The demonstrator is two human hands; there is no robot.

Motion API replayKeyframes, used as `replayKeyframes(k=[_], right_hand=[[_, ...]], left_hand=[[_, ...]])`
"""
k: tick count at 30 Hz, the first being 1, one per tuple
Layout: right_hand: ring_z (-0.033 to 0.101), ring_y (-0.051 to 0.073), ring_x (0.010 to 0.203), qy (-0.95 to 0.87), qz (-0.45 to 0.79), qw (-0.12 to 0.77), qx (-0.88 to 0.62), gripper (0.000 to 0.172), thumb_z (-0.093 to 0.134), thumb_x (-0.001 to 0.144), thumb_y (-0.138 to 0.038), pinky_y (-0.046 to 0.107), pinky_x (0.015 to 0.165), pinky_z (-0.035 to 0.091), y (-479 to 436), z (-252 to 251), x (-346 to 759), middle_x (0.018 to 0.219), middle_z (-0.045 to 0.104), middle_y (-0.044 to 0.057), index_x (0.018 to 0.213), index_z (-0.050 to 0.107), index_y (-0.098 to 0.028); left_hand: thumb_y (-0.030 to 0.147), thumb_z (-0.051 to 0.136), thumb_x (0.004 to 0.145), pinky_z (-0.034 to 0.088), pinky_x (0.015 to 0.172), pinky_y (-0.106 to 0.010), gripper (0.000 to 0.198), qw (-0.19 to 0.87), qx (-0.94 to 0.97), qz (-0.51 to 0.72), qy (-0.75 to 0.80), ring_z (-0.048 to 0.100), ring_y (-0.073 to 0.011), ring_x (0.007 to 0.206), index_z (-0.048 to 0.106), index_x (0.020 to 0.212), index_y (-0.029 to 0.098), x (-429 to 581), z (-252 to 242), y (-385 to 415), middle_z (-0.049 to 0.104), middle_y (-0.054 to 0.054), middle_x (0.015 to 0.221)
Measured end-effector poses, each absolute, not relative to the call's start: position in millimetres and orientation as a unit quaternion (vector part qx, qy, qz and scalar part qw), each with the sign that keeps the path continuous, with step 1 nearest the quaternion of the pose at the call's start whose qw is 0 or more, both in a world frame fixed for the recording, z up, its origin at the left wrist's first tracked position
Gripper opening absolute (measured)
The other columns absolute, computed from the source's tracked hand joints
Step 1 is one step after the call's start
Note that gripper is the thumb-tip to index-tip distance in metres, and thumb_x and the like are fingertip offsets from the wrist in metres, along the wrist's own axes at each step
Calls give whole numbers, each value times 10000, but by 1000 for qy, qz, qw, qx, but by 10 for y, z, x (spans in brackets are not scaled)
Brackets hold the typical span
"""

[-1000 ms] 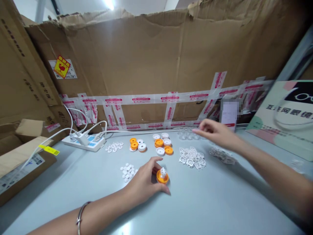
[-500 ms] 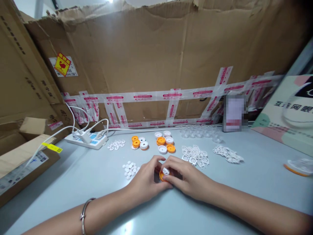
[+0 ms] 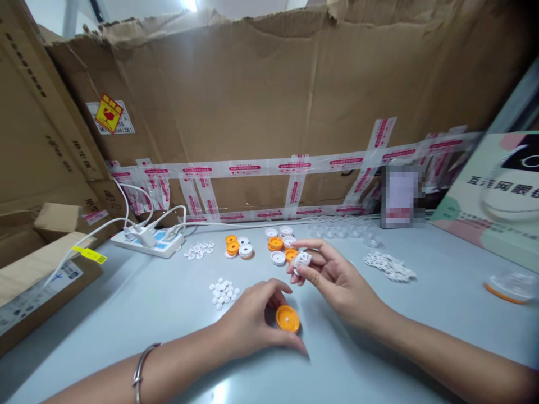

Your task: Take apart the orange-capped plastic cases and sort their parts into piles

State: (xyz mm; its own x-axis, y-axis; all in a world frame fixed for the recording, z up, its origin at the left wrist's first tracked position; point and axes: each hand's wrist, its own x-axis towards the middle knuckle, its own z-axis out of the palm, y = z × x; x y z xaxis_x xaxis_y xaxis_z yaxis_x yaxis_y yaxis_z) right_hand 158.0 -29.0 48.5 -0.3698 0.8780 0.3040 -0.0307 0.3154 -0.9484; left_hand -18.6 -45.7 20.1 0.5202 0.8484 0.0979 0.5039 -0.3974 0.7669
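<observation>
An orange round cup-shaped part, with a small white dot at its centre, sits on the table in the curve of my left hand. The thumb and fingers of that hand are spread around the part, loosely and without a visible grip. Above and to the right, my right hand pinches a small white plastic piece between thumb and fingers, raised in front of the back group. Its exact shape is partly covered by the fingertips. Orange and white round parts lie just behind it.
White discs, small white pieces, orange and white rounds, flat white cut-outs and clear domes are grouped about. A power strip stands left, a phone back right, and a cardboard wall behind.
My right hand has moved up and away from the orange part with the white piece in its fingers. My left hand has loosened, and the orange part now shows lower down.
</observation>
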Motion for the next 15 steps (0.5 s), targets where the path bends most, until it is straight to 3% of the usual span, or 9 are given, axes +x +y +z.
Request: replayKeyframes(k=[5,9,15], right_hand=[[578,117,633,-622,555,454,-314,302,632,721,-416,294,644,478,-238,436,1575,701,597,-23,832,431,-220],[575,106,634,-592,598,448,-300,285,668,691,-389,277,645,470,-199,344,1552,712,597,-22,868,548,-201],[587,77,595,-516,696,423,-265,304,717,665,-312,222,615,461,-241,166,1465,626,609,-58,873,529,-195]], left_hand=[[379,737,601,424,768,-282,496,386,793,280,379,551,-177,836,519,1000,181,-206,257,-483,615,-49,928],[315,582,772,416,772,-283,267,351,754,386,399,535,-164,838,531,996,178,-224,261,-475,589,-48,900],[250,544,814,420,736,-262,264,341,731,448,385,517,-137,794,578,1072,210,-235,237,-422,568,-38,899]])
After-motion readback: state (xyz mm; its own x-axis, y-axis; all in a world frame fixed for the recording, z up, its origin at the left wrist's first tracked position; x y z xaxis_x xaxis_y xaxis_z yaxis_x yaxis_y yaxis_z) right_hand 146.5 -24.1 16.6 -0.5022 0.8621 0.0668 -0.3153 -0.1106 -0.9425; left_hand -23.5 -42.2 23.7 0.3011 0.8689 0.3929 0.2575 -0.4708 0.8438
